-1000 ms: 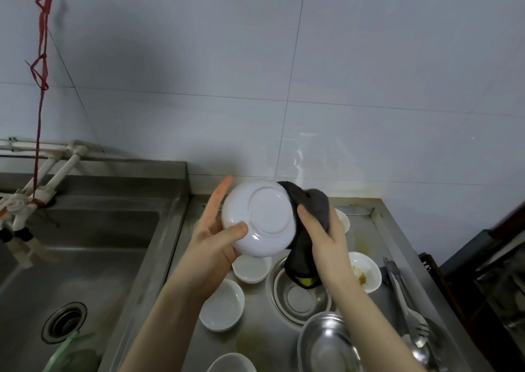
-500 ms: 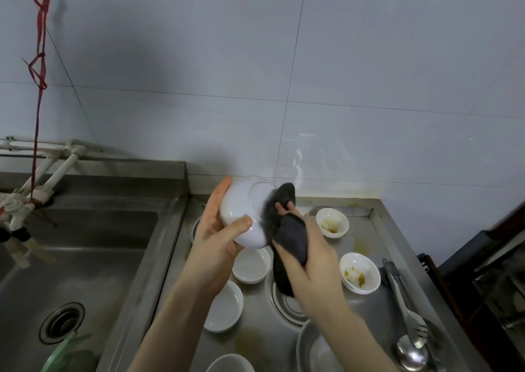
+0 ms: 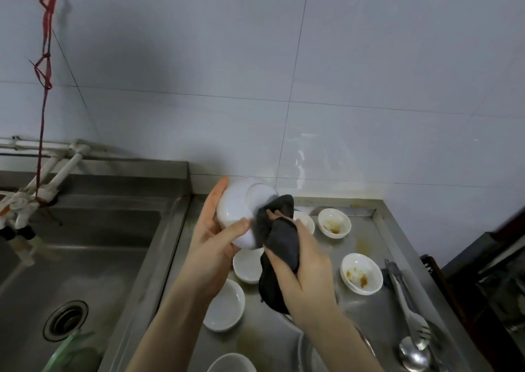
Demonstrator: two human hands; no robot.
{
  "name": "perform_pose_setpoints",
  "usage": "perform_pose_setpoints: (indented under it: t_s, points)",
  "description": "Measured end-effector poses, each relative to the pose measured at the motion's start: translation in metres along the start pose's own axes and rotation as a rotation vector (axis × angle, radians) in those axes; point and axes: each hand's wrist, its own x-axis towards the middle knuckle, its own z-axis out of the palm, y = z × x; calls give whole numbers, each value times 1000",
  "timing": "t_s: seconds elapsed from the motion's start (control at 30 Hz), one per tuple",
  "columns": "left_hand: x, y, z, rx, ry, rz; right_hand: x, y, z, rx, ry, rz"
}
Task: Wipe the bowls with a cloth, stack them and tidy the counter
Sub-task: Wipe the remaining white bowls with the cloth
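Observation:
My left hand (image 3: 211, 239) grips a white bowl (image 3: 241, 205) above the steel counter (image 3: 366, 309), its underside turned toward me. My right hand (image 3: 302, 272) holds a dark grey cloth (image 3: 279, 239) bunched against the bowl's right side, and the cloth's tail hangs down. Under my hands sit two clean white bowls, one at the back (image 3: 246, 268) and one nearer (image 3: 224, 305). Two white bowls with brown sauce stains stand to the right, one at the back (image 3: 334, 223) and one nearer (image 3: 361, 277). Part of another white bowl (image 3: 305, 221) shows behind the cloth.
A deep steel sink (image 3: 74, 258) with a drain (image 3: 65, 320) lies left of the counter. Metal tongs (image 3: 403, 295) and a ladle (image 3: 413, 356) lie along the counter's right edge. Another white bowl (image 3: 231, 363) and a steel bowl (image 3: 305, 351) sit at the bottom. White pipes (image 3: 59, 170) run at the left wall.
The bowl has turned from facing me flat-on to edge-on, and my right hand with the cloth has moved from behind the bowl's rim to over its right side.

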Motion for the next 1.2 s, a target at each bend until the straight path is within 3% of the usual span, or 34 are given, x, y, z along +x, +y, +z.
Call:
perform_pose_setpoints:
  t_s: [0.13,0.4,0.53,0.7,0.8,1.0,1.1,1.2]
  points:
    - [-5,-6,5,43,-40,-27,12,-6,-1,45,-61,48]
    - [1,3,8,61,8,52,19,-1,-3,61,85,83]
    - [-1,6,4,96,19,67,7,-4,-16,252,-10,171]
    - [-4,6,3,191,-48,53,23,-2,-32,573,268,339]
    - [-8,4,8,305,-113,49,27,-10,-29,469,195,206]
    - [-15,10,16,432,-192,129,10,-16,-26,109,-165,-128]
    - [-19,14,13,414,-194,130,5,-22,-30,149,-93,-165]
    - [-26,18,10,448,-200,94,15,-25,-33,273,88,61]
